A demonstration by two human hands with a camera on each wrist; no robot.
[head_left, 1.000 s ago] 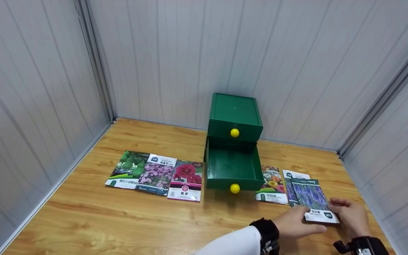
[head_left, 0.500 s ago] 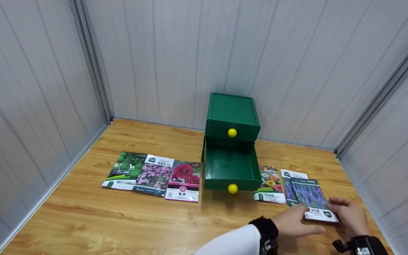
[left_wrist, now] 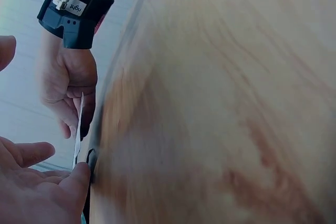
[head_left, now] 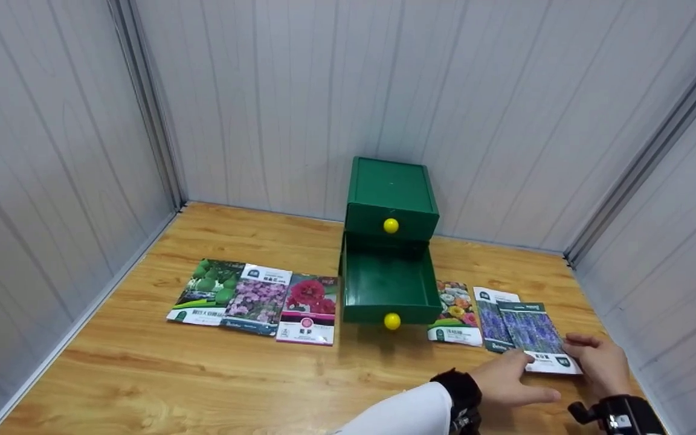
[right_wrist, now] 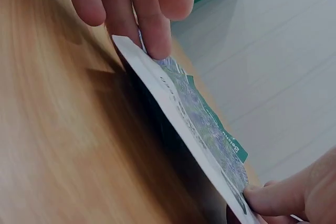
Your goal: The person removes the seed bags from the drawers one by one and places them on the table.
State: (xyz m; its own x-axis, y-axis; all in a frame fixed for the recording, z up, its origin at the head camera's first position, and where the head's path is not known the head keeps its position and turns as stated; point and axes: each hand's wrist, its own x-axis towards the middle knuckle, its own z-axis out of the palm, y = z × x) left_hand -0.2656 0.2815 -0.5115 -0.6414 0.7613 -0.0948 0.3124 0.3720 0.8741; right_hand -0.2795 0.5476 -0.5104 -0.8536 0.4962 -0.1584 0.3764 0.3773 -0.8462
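A lavender seed packet [head_left: 532,332] lies tilted at the front right, its white near edge raised off the table in the right wrist view. My right hand [head_left: 600,362] pinches its right edge, thumb [right_wrist: 270,200] on the printed face. From the other side my left hand [head_left: 508,379] touches the near left corner with straight fingers, its thumb held apart. Partly beneath the lavender packet is another purple-flowered seed packet [head_left: 490,329]. Beside that lies a packet with orange and white flowers [head_left: 455,308], partly hidden by the drawer.
A green two-drawer cabinet [head_left: 391,184] stands against the back wall. Its lower drawer [head_left: 390,278] is pulled out, with nothing seen inside. Left of it lie a green-fruit packet [head_left: 209,287], a pink-flower packet [head_left: 257,302] and a red-flower packet [head_left: 307,308]. Walls border the wooden table [head_left: 203,374].
The lavender packet has slid slightly right against its neighbour, both hands moving along with it. The head view has drifted a little, shifting the scene left.
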